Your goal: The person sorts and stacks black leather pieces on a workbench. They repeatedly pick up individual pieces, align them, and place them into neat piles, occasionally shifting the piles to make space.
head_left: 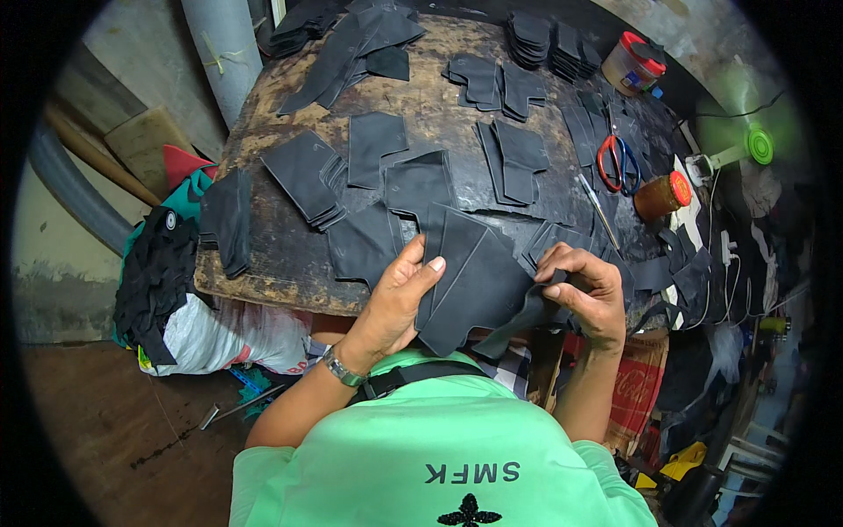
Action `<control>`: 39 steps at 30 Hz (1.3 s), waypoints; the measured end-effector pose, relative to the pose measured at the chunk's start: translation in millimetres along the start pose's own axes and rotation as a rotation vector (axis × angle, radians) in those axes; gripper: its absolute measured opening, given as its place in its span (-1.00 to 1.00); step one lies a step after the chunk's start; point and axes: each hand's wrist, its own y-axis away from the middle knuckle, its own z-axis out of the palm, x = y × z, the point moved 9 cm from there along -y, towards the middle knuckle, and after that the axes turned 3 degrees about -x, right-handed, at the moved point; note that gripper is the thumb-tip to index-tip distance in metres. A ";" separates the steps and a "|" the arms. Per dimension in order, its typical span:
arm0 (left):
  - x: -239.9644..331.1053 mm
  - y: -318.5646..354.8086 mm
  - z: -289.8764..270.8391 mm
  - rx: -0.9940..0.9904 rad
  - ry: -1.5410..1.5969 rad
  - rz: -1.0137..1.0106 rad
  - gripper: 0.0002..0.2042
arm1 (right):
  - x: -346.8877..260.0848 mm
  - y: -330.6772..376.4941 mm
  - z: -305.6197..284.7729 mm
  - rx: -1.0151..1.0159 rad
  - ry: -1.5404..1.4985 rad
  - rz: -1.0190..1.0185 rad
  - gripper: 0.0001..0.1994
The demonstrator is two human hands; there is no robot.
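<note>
Leather piece, dark, matte, angular, long axis slanting up-left; left hand presses it flat-fingered, right hand pinches its tab.

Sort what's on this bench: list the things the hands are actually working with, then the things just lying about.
In use:
- dark cut piece, pressed by the left hand
- its strip end, pinched by the right hand

Lying about:
- red-handled scissors
- red-lidded tub
- brown jar
- stacks of cut pieces
- thin metal tool
</note>
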 end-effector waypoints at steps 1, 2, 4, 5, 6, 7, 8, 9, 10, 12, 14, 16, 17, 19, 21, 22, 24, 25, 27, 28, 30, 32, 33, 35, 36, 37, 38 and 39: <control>0.5 0.0 0.4 0.009 0.006 0.000 -0.63 | 5.4 -0.4 -0.2 -0.009 0.122 0.090 -0.82; -0.7 -0.3 1.8 0.018 0.014 -0.008 -0.63 | 7.6 -1.9 1.0 -0.024 0.223 0.128 -0.81; -3.3 1.8 6.6 -0.004 0.064 -0.046 -0.60 | 15.9 -4.1 7.3 -0.003 0.317 0.190 -0.78; -2.2 1.8 7.8 0.001 0.025 -0.030 -0.57 | 19.0 -5.6 9.8 0.027 0.422 0.198 -0.78; -1.7 3.0 8.9 0.008 -0.013 -0.017 -0.54 | 22.4 -6.1 14.3 0.047 0.526 0.199 -0.77; -0.1 3.4 7.2 0.037 -0.061 0.001 -0.49 | 29.2 -2.7 14.1 0.107 0.459 0.253 -0.77; -0.1 2.9 8.9 0.028 -0.085 0.012 -0.48 | 35.9 -0.4 14.9 0.155 0.392 0.289 -0.78; 0.9 3.0 9.3 0.024 -0.110 0.030 -0.48 | 38.2 0.0 17.1 0.172 0.314 0.275 -0.78; 4.2 3.9 7.7 0.031 -0.137 0.053 -0.48 | 44.3 3.4 15.3 0.209 0.288 0.331 -0.78; 3.7 4.3 9.5 0.006 -0.096 0.084 -0.48 | 46.7 6.0 17.8 0.219 0.204 0.344 -0.79; 1.0 4.1 8.7 -0.006 -0.082 0.078 -0.51 | 47.5 7.7 19.0 0.218 0.061 0.351 -0.84; -3.8 3.4 3.7 0.014 -0.079 0.032 -0.51 | 49.4 10.6 17.9 0.222 0.042 0.398 -0.85; -6.0 3.7 2.6 0.018 -0.062 0.021 -0.52 | 46.2 10.5 18.8 0.204 0.042 0.374 -0.86; -9.3 3.4 1.1 0.020 -0.033 0.004 -0.55 | 46.4 13.5 18.1 0.196 0.044 0.395 -0.86; -7.4 2.9 0.1 0.021 -0.023 0.036 -0.56 | 36.6 12.7 17.2 0.155 0.090 0.297 -0.88; -10.3 3.2 -2.7 0.054 -0.028 0.015 -0.56 | 32.9 15.0 15.9 0.143 0.113 0.272 -0.89; -9.3 3.8 -0.1 0.018 -0.007 0.038 -0.58 | 23.9 14.3 14.1 0.080 0.081 0.173 -0.90; -9.0 3.9 0.0 0.015 -0.008 0.050 -0.58 | 22.4 14.7 13.7 0.048 0.038 0.158 -0.89; -7.2 3.5 -0.5 0.020 -0.028 0.084 -0.55 | 17.9 15.4 13.3 0.009 -0.042 0.122 -0.86; -9.6 4.2 0.0 0.012 -0.004 0.063 -0.54 | 16.8 15.2 12.2 0.017 -0.073 0.118 -0.85; -11.0 4.1 2.1 -0.005 0.000 0.055 -0.52 | 20.7 13.2 8.9 0.090 -0.017 0.151 -0.85; -10.5 2.6 2.4 0.002 -0.001 0.069 -0.49 | 33.3 13.6 2.4 0.237 0.074 0.271 -0.79; -10.0 2.3 2.6 0.006 -0.002 0.077 -0.47 | 34.9 10.0 3.5 0.283 0.092 0.239 -0.78; -9.1 2.7 1.9 0.021 -0.027 0.080 -0.47 | 39.3 4.6 6.1 0.349 0.144 0.191 -0.75; -8.1 3.2 1.3 0.029 -0.041 0.084 -0.47 | 41.6 3.9 6.2 0.366 0.229 0.193 -0.74; -9.1 3.4 2.8 0.010 -0.016 0.068 -0.46 | 43.0 2.4 7.7 0.366 0.309 0.178 -0.74; -10.1 3.9 4.2 -0.009 0.007 0.054 -0.46 | 44.0 1.5 8.8 0.363 0.395 0.162 -0.73; -10.2 4.3 4.2 -0.017 0.022 0.042 -0.46 | 40.9 2.2 9.2 0.374 0.483 0.122 -0.74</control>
